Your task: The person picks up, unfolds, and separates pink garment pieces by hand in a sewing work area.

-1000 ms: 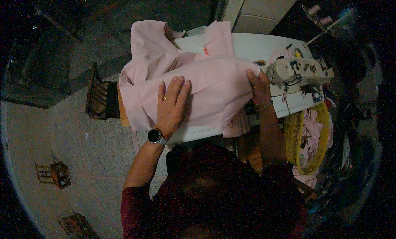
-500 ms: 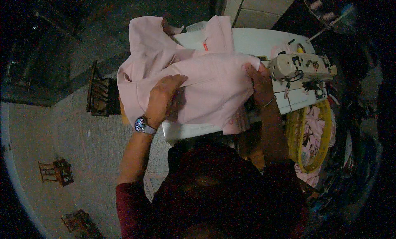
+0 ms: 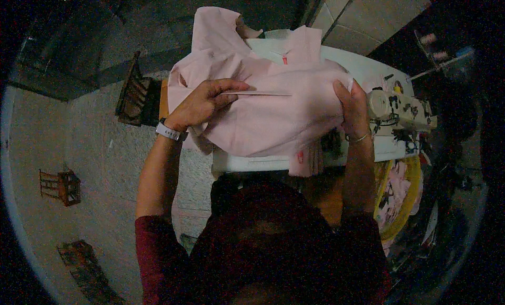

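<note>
A pale pink garment (image 3: 273, 118), or part of one, is spread over the white sewing table (image 3: 247, 164), with its far left part hanging past the table. My left hand (image 3: 208, 100), a watch on its wrist, pinches a narrow raised fold in the middle of the cloth between thumb and fingers. At the right edge of the cloth, my right hand (image 3: 353, 107) grips it with the thumb on top; its other fingers are partly hidden. A small red tag (image 3: 300, 157) shows on the pink cloth at the table's near edge.
Right of my right hand stands a cream sewing machine (image 3: 392, 105). Below it is a yellow basket (image 3: 393, 231) of pink cloth pieces. Wooden chairs stand on the floor at left, one (image 3: 134, 97) close to the table. A thread stand (image 3: 436, 55) rises at the far right.
My left hand has gone from lying on the cloth to pinching up a fold. The right hand still holds the right edge. The whole view has shifted somewhat.
</note>
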A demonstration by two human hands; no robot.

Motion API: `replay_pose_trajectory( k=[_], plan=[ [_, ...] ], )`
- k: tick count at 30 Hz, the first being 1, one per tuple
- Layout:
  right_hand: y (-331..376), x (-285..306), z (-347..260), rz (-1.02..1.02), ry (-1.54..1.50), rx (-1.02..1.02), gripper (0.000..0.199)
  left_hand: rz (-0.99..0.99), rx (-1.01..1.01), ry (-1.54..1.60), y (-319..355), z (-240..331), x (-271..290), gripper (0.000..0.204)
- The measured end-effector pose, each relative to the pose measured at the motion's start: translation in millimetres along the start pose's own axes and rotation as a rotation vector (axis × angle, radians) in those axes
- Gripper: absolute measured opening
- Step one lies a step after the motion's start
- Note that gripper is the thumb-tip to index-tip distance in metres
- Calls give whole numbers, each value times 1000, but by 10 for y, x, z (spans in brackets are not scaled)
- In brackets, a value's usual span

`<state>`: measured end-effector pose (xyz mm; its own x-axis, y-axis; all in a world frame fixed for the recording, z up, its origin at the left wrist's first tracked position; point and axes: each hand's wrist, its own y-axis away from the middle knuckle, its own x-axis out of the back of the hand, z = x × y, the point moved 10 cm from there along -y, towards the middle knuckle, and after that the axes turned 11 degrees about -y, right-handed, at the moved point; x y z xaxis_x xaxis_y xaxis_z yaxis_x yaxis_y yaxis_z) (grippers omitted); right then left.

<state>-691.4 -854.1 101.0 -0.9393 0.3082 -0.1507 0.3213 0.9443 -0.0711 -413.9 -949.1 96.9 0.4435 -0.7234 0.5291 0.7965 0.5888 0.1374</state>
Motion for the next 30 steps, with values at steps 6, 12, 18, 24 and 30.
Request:
replay_pose_trajectory(
  k=[6,12,18,24,30],
  plan=[
    [114,-325,-65,-57,-176,-62,74,175,-77,-19,97,110,31,27],
    [237,-756,165,-40,-298,3,97,351,-93,-155,322,252,-120,44],
    [127,-797,718,-173,527,-12,82,544,-385,-357,443,515,-228,46],
    [104,-917,697,-133,321,-55,68,416,-15,-5,406,71,-43,20],
    [142,-1096,583,-172,211,-53,71,407,22,200,357,-159,12,23]
  ],
)
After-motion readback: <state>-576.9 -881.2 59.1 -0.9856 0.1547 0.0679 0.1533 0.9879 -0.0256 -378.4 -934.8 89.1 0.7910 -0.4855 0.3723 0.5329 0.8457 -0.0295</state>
